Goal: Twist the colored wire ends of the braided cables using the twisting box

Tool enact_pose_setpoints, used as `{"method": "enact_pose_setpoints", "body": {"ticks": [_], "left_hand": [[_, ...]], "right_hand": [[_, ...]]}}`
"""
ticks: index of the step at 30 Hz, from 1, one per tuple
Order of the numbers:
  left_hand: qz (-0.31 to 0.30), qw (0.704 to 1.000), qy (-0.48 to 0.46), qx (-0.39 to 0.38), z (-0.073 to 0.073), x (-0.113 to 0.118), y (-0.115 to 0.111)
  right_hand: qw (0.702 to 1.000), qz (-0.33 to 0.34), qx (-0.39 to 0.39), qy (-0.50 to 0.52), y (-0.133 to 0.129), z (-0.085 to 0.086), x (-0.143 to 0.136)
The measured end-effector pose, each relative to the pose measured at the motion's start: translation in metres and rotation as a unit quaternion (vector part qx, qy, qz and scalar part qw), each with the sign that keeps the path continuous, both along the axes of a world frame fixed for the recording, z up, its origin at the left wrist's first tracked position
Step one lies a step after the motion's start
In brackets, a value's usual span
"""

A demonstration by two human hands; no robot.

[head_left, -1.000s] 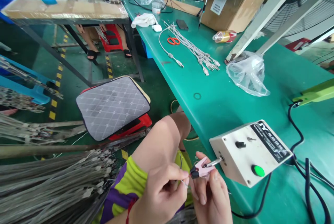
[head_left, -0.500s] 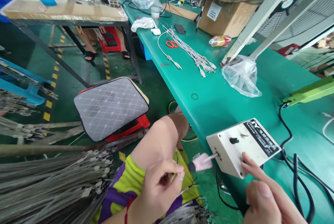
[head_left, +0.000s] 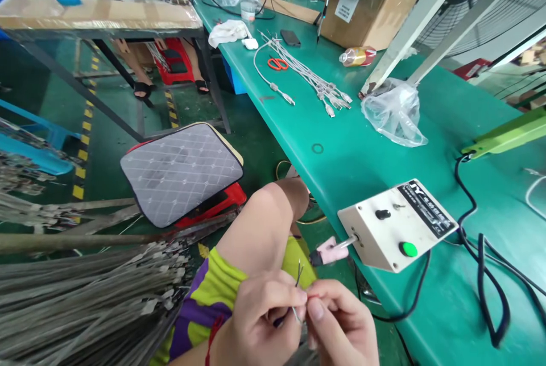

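Note:
Thin wires (head_left: 299, 273) stick up between the fingertips of my left hand (head_left: 268, 312), which is pinched closed on them above my lap. Right beside it, my right hand (head_left: 341, 320) has thumb and forefinger pressed together at the same wires; the part it grips is mostly hidden. A white control box (head_left: 384, 227) with a black knob and a green button (head_left: 408, 249) stands at the table's edge. From its side sticks a shaft with a pink and black clip (head_left: 328, 251), just above my hands and touched by neither.
On the green table (head_left: 290, 127) lie white cables (head_left: 307, 73), orange scissors (head_left: 278, 63), a plastic bag (head_left: 396, 113) and a bottle (head_left: 358, 56). Grey cable bundles (head_left: 85, 298) fill the lower left. A cushioned stool (head_left: 183, 173) stands left; another person sits beyond.
My right hand has left the control box and joined my left hand at the wires. The green button is now uncovered, and the pink clip has turned on its shaft.

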State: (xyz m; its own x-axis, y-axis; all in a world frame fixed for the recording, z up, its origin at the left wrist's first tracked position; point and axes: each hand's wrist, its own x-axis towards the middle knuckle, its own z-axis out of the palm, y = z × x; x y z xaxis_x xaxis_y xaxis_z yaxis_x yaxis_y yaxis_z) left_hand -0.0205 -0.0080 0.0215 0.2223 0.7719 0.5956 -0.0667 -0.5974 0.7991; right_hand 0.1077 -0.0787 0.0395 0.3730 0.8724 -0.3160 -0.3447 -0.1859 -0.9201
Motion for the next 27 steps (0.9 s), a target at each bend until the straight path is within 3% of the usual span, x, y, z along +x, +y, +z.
{"method": "enact_pose_setpoints", "body": {"ticks": [5, 10, 15, 27], "left_hand": [[-0.028, 0.999, -0.035, -0.012, -0.002, 0.002, 0.002], [-0.102, 0.992, -0.06, -0.044, -0.002, 0.001, 0.006], [-0.087, 0.992, -0.071, -0.06, -0.002, 0.003, 0.01], [-0.067, 0.997, 0.021, -0.039, -0.003, -0.001, 0.009]], "right_hand": [[0.996, 0.065, 0.044, 0.051, 0.002, -0.017, 0.02], [0.995, 0.067, 0.034, 0.072, 0.008, -0.016, 0.017], [0.995, 0.064, 0.032, 0.064, 0.013, -0.016, 0.015], [0.998, 0.044, 0.02, 0.037, 0.011, -0.019, 0.021]]}}
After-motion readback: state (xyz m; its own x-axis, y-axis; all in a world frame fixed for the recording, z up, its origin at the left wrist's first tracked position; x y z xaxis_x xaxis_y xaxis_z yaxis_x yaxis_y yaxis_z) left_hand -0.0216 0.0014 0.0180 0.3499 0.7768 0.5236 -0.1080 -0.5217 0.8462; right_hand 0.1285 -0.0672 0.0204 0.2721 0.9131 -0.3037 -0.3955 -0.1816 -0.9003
